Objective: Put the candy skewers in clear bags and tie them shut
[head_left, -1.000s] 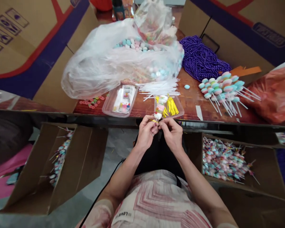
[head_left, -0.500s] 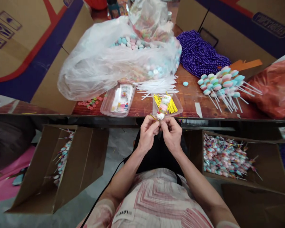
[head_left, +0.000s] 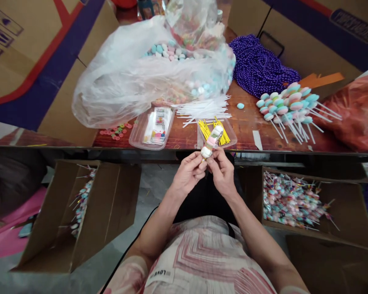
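At left, one carton (head_left: 104,216) shows only a strip of sweets (head_left: 80,208), its wall hiding the rest. Two clear trays, one (head_left: 135,136) with printed packets (head_left: 157,127), the other (head_left: 233,141) with yellow ties (head_left: 205,129), overlapped past counting, sit by the table edge. The left hand (head_left: 188,170) and right hand (head_left: 222,169) pinch the lower end of one wrapped candy stick (head_left: 212,141), hiding that end; the stick tilts right before the second tray, white, pink and greenish under clear film. Rightward lie one loose blue sweet (head_left: 240,105), heaped unwrapped candy sticks (head_left: 290,107) and a red bag (head_left: 352,116), cut off by the frame.
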Available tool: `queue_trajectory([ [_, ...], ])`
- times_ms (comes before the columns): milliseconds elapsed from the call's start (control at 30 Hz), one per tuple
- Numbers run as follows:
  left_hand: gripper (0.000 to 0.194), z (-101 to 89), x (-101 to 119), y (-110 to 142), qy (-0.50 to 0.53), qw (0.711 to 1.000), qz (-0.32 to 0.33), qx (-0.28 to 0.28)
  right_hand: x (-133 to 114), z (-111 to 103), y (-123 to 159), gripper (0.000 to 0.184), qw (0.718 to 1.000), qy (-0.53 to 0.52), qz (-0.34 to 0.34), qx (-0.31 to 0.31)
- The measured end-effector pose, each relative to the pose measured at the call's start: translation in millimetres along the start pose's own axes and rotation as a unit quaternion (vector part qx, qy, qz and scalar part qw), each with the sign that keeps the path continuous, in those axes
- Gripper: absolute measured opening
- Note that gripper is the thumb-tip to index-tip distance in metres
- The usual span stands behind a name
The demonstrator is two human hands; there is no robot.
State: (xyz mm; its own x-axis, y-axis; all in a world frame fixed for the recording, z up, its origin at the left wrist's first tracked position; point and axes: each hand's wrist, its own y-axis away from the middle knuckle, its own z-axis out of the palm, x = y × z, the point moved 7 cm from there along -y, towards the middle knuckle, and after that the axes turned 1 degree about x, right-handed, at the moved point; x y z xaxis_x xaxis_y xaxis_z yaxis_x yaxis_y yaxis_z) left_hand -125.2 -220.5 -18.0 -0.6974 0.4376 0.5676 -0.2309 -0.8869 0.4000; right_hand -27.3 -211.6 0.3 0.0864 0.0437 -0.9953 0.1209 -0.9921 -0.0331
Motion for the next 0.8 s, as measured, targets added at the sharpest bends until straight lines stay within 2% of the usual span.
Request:
queue_trajectory([
  [67,0.025,2.4,-2.7,2.8,0.018,0.997,-0.068,-0.026,-4.6,-3.2,-1.9,0.023,0.999,-0.010,-0.011,-0.028],
  [167,0.031,1.6,-3.3,2.7,-0.011,0.997,-0.072,-0.027,-9.6,-6.0,-4.7,0.020,0.997,0.028,-0.048,-0.057],
  [267,0.038,-2.2,-3.1,-0.6,-0.071,0.997,0.009,0.007,-11.0,-5.8,-5.3,0.016,0.991,0.087,-0.089,-0.054],
  [367,0.034,-6.6,-1.3,-0.5,-0.126,0.984,0.116,0.049,-11.6,-6.4,-3.9,0.010,0.987,0.116,-0.106,-0.021],
  [433,0.032,-9.1,-0.7,1.0,-0.149,0.974,0.159,0.065,-10.8,-6.5,-3.8,0.010,0.988,0.123,-0.091,-0.013],
  [500,0.033,-11.3,-0.4,2.0,-0.163,0.969,0.171,0.071,-7.2,-6.6,-5.0,0.013,0.993,0.107,-0.048,-0.020],
  [567,0.035,-13.0,0.3,2.0,-0.167,0.969,0.164,0.074,-0.2,-5.8,-5.8,0.018,0.998,0.044,0.018,-0.035],
  [667,0.037,-13.6,-0.2,0.4,-0.132,0.980,0.127,0.071,8.9,-1.8,-3.0,0.021,0.991,-0.068,0.098,-0.054],
  [733,0.037,-11.5,-2.4,-0.9,-0.085,0.991,0.089,0.060,7.8,-4.4,-0.1,0.020,0.994,-0.067,0.084,-0.032],
  [800,0.037,-8.5,-4.4,-1.6,-0.040,0.996,0.055,0.050,-2.1,-12.5,3.6,0.016,1.000,0.010,-0.003,0.019],
])
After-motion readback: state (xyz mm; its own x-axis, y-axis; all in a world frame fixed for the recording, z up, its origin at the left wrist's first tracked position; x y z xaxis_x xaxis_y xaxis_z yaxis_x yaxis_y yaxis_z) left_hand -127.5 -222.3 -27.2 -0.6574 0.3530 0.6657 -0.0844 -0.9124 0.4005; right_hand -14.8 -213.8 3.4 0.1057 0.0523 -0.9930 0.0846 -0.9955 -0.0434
